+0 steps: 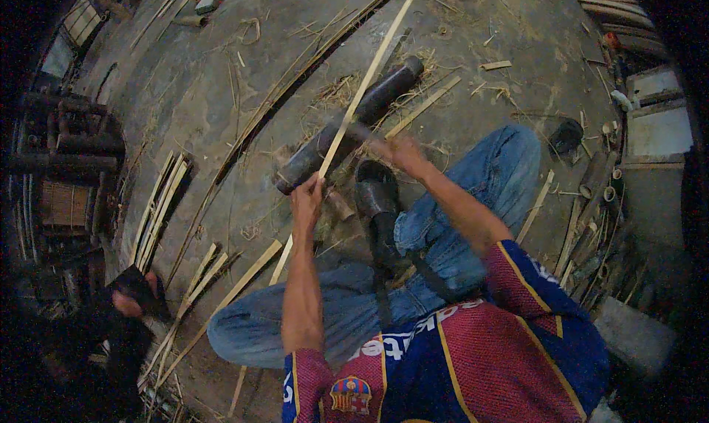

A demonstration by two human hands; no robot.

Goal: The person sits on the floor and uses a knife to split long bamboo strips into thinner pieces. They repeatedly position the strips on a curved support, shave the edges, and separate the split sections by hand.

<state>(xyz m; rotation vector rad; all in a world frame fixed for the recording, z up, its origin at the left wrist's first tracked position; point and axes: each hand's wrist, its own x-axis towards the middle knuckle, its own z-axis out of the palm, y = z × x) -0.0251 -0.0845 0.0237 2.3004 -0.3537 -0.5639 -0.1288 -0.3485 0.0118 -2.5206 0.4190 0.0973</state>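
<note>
A long pale bamboo strip (374, 63) slants away from me, crossing over a dark, smooth cylinder (395, 89) on the floor. My left hand (306, 201) is closed around the strip's nearer part, just beside the cylinder's near end; the strip's tail runs down behind my left forearm. Over the cylinder's right side, my right hand (402, 157) is closed on a knife (362, 132). Motion smears its blade, which lies close to the strip; I cannot tell whether they touch. Thin shavings (340, 91) lie around the cylinder.
Bundled strips (159, 212) lie to the left, near a person's hand (129, 303). Long dark-edged strips (288, 80) cross the floor beyond. Between my bent legs sits a dark, shoe-like shape (377, 183). Cut bamboo tubes (609, 194) are piled at right.
</note>
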